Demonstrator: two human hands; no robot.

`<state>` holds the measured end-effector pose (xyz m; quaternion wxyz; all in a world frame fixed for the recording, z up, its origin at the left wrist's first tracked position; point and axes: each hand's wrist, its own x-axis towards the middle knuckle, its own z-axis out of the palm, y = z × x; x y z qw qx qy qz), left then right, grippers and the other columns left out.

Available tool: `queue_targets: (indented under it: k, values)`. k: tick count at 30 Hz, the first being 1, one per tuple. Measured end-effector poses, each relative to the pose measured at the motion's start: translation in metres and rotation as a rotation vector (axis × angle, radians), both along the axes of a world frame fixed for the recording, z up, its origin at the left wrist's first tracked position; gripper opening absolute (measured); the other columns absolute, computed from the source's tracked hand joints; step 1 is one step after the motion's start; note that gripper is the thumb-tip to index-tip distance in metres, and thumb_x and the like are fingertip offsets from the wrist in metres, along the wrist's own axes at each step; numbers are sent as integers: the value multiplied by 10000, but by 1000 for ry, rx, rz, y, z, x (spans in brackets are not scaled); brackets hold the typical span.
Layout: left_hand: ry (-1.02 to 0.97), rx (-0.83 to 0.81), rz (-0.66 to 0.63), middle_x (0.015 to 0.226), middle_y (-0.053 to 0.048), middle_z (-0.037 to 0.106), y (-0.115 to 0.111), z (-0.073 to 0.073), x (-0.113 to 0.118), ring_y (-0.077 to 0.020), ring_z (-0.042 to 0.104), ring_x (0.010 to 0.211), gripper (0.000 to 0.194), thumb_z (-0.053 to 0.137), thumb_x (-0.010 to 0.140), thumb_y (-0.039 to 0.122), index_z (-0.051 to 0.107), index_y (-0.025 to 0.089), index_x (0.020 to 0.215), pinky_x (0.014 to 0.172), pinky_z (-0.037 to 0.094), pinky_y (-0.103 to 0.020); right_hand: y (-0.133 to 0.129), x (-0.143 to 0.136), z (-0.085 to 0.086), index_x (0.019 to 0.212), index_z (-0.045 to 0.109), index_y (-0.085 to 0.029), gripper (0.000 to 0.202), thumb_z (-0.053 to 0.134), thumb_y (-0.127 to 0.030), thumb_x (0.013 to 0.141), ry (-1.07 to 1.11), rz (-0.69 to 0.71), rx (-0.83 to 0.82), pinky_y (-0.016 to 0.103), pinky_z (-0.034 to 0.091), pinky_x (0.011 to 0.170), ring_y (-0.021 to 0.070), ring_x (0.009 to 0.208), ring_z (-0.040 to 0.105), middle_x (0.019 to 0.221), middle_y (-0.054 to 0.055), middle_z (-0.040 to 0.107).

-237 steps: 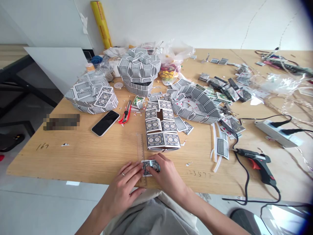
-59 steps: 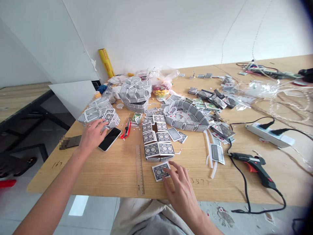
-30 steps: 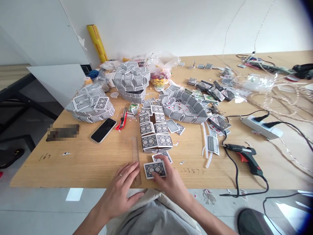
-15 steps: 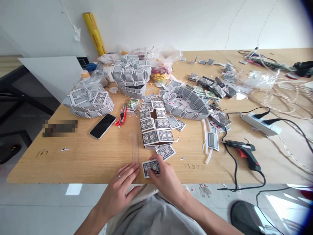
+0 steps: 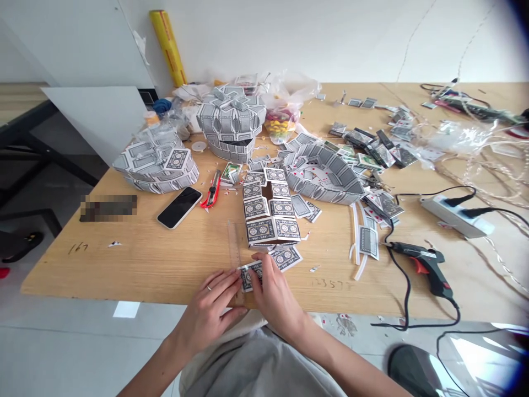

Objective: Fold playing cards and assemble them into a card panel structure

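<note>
My right hand (image 5: pixel 276 291) pinches a playing card (image 5: pixel 246 280) with a black-and-white patterned back at the table's front edge. The thumb lies on the card's face and partly covers it. To its left, my left hand (image 5: pixel 210 303) lies flat with fingers stretched out over the near end of a clear ruler (image 5: pixel 233 242). Its fingertips touch the card's left edge. Just beyond my right hand lies another patterned card (image 5: pixel 287 257). Behind it stands a long box covered in cards (image 5: pixel 273 212), with a gap along its top.
At left are a phone (image 5: pixel 179 208), a red utility knife (image 5: pixel 211 190) and a lidded card-covered box (image 5: pixel 159 165). An open card tray (image 5: pixel 324 173) sits behind. A hot glue gun (image 5: pixel 424 264) with its cord and a power strip (image 5: pixel 457 216) lie at right.
My right hand has slid the card left and slightly away from me, against my left fingertips. The left hand stays on the ruler. The whole view has shifted a little.
</note>
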<state>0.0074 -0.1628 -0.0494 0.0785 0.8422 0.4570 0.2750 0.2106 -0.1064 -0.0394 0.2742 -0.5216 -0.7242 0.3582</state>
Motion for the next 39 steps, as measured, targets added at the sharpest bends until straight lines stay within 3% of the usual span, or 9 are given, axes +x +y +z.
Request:
queue_targets:
  k: [5, 16, 39]
  values:
    - [11, -27, 7, 1458, -148, 716, -2, 2, 3, -301, 679, 1366, 432, 644, 1077, 280, 612, 151, 1488, 1155, 574, -491, -1, 4, 8, 1239, 536, -219, 235, 550, -108, 1033, -88, 36, -5, 445, 603, 911, 299, 1026, 695, 1166, 116, 635]
    - [-8, -53, 69, 1456, -124, 722, -6, 2, 12, -299, 686, 1366, 429, 625, 1080, 248, 605, 199, 1506, 1145, 588, -514, 2, 7, 12, 1126, 556, -223, 226, 657, -76, 986, -185, 58, -16, 389, 598, 824, 274, 966, 697, 1141, 97, 625]
    - [-5, -92, 90, 1453, -121, 722, -4, 6, 14, -299, 694, 1344, 453, 627, 1072, 292, 600, 233, 1520, 1150, 581, -491, 2, 8, 8, 1149, 544, -236, 266, 668, -79, 974, -157, 55, 13, 392, 597, 856, 274, 989, 701, 1147, 90, 632]
